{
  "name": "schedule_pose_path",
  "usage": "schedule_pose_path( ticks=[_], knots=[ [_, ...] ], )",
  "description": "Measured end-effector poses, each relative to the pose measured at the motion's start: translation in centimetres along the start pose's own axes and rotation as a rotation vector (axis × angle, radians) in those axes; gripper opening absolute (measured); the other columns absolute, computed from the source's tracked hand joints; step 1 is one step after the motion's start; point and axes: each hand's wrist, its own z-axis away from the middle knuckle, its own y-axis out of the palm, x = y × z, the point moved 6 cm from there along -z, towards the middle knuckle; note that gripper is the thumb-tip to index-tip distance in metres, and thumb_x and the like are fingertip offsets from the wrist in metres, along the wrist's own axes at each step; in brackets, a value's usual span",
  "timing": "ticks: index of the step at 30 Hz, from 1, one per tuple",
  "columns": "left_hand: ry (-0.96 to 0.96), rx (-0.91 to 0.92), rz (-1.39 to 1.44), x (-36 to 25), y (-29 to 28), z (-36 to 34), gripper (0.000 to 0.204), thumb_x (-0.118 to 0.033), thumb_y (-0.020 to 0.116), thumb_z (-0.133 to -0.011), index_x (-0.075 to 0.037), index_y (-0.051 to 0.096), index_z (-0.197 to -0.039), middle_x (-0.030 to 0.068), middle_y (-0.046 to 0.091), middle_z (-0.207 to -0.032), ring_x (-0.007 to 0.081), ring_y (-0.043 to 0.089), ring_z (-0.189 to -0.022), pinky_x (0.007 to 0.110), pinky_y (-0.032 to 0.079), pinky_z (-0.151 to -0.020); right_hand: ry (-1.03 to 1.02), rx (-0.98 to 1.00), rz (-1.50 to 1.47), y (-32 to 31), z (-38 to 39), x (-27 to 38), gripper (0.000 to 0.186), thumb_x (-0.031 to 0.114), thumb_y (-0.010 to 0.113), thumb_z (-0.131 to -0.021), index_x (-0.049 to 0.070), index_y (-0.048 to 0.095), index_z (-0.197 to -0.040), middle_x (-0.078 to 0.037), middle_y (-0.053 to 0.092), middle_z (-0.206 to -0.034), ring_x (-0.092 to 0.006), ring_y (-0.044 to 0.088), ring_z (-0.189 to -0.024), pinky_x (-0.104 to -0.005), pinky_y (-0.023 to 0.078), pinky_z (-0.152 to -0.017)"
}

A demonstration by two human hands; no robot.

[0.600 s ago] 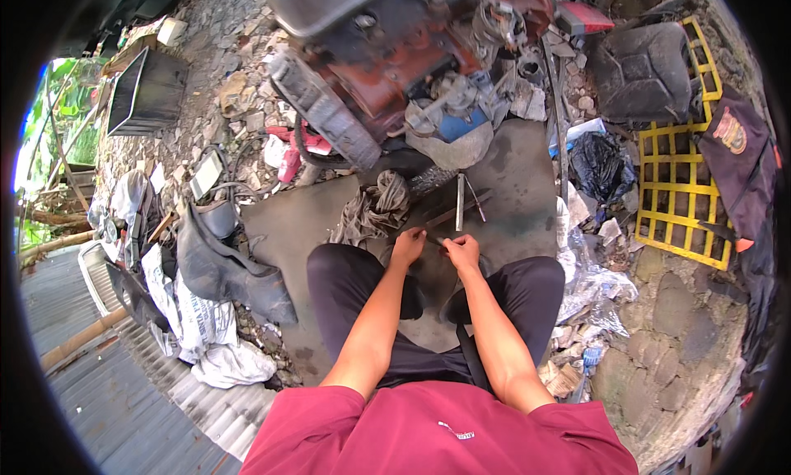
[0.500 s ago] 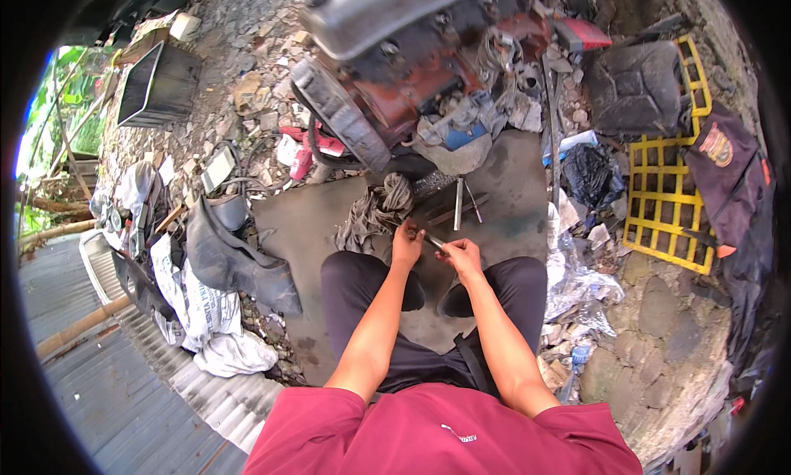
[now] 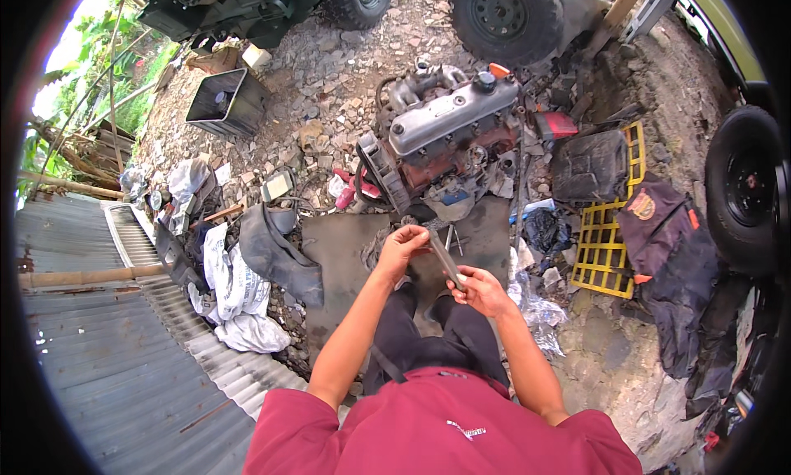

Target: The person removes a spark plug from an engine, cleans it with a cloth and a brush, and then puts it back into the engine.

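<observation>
Between my two hands is a slim grey metal bar (image 3: pixel 446 259), tilted down to the right above my knees. My left hand (image 3: pixel 404 248) pinches its far end with thumb and fingertips. At the near end, my right hand (image 3: pixel 484 292) has its fingers closed round the bar. Beyond them a dark mat (image 3: pixel 334 236) lies on the ground, with a crumpled grey rag (image 3: pixel 376 246) beside my left hand. A thin shiny metal tool (image 3: pixel 450 235) lies on the mat, partly hidden by the bar and my hands. An engine (image 3: pixel 453 121) with a silver cover stands at the mat's far edge.
Rubble surrounds the mat. To the left lie a black curved rubber piece (image 3: pixel 280 257), white sacks (image 3: pixel 227 277) and corrugated sheeting (image 3: pixel 107 343). A yellow grid (image 3: pixel 601 248) and dark jacket (image 3: pixel 659 219) lie right. Farther off are a square bin (image 3: pixel 227 104) and a vehicle wheel (image 3: pixel 503 18).
My view has tipped up and widened, bringing vehicle wheels into sight. Both hands have risen with the bar, which now shows more fully between them. Both still grip it.
</observation>
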Motion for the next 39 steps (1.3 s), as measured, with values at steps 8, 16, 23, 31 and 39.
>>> schedule_pose_path(
  ticks=[8,16,23,31,39],
  knots=[
    [0.092,0.054,-0.105,-5.7,11.1,5.6,0.014,-0.020,0.070,-0.096,-0.008,0.065,-0.100,-0.0018,0.066,-0.097,0.0098,0.064,-0.092,0.032,0.056,-0.084,-0.010,0.039,0.143,6.4,7.3,6.0,0.029,0.026,0.048,-0.107,0.003,0.057,-0.122,-0.003,0.055,-0.081,-0.0098,0.049,-0.062,-0.0245,0.038,-0.052],
    [-0.009,-0.063,0.120,-0.6,12.8,5.6,0.019,-0.024,0.068,-0.097,-0.009,0.062,-0.107,0.0011,0.067,-0.096,0.0135,0.065,-0.086,0.032,0.055,-0.076,0.033,-0.028,0.122,5.4,9.6,6.3,0.031,0.027,0.046,-0.108,0.004,0.054,-0.127,0.000,0.049,-0.076,-0.0081,0.040,-0.056,-0.0235,0.033,-0.050],
    [-0.103,-0.090,0.103,-1.8,14.4,-0.2,0.017,-0.023,0.069,-0.096,-0.011,0.063,-0.107,0.0005,0.067,-0.092,0.0134,0.063,-0.083,0.031,0.052,-0.067,-0.087,-0.178,-0.195,5.3,6.1,7.8,0.038,0.037,0.041,-0.109,0.005,0.057,-0.123,0.005,0.037,-0.063,-0.0069,0.029,-0.048,-0.0237,0.026,-0.047],
    [-0.329,-0.047,-0.052,0.0,12.2,-3.8,0.017,-0.023,0.073,-0.093,-0.013,0.067,-0.105,-0.0015,0.068,-0.093,0.0095,0.064,-0.083,0.029,0.049,-0.071,-0.069,-0.378,-0.073,1.0,5.3,8.9,0.037,0.033,0.042,-0.109,0.004,0.054,-0.129,0.001,0.049,-0.073,-0.0054,0.035,-0.051,-0.0214,0.030,-0.048],
    [0.387,-0.121,-1.010,-1.0,7.8,-21.3,0.033,-0.024,0.076,-0.086,-0.005,0.064,-0.110,0.0140,0.064,-0.101,0.0282,0.063,-0.094,0.040,0.051,-0.085,-0.049,-0.519,-0.096,-7.5,-2.3,10.7,0.032,0.040,0.046,-0.107,0.010,0.057,-0.109,0.004,0.048,-0.071,-0.0042,0.036,-0.050,-0.0218,0.028,-0.045]
  ],
)
